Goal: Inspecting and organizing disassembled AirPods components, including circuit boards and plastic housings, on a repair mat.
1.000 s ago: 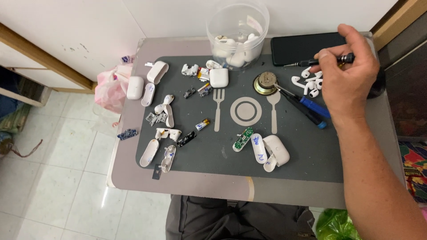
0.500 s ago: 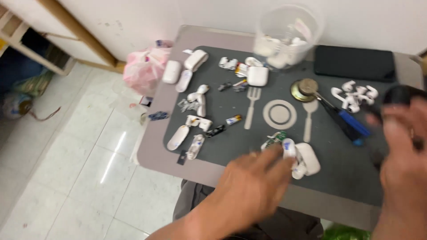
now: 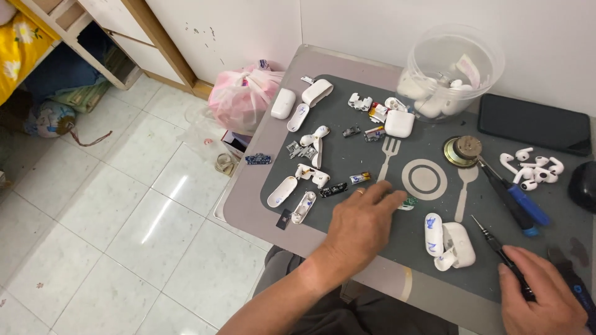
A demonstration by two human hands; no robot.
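My left hand (image 3: 360, 224) lies palm down on the dark grey mat (image 3: 347, 111), its fingertips on a small green circuit board (image 3: 408, 203) beside the printed plate outline. At the bottom right my right hand (image 3: 541, 299) grips a thin black screwdriver (image 3: 490, 239) whose tip points up-left. An open white earbud case (image 3: 452, 243) lies between the two hands. Taken-apart white case shells and small parts (image 3: 310, 177) lie left of my left hand.
A clear plastic tub (image 3: 450, 65) of white parts stands at the back, with a black phone (image 3: 534, 124) to its right. A blue-handled screwdriver (image 3: 520, 200), a round metal disc (image 3: 462, 151) and loose earbuds (image 3: 534, 167) lie at the right. A pink bag (image 3: 242, 99) sits by the table's left edge.
My right hand came down from the back right to the front edge with the black screwdriver. My left hand came in and settled on the green board. The camera tilted left.
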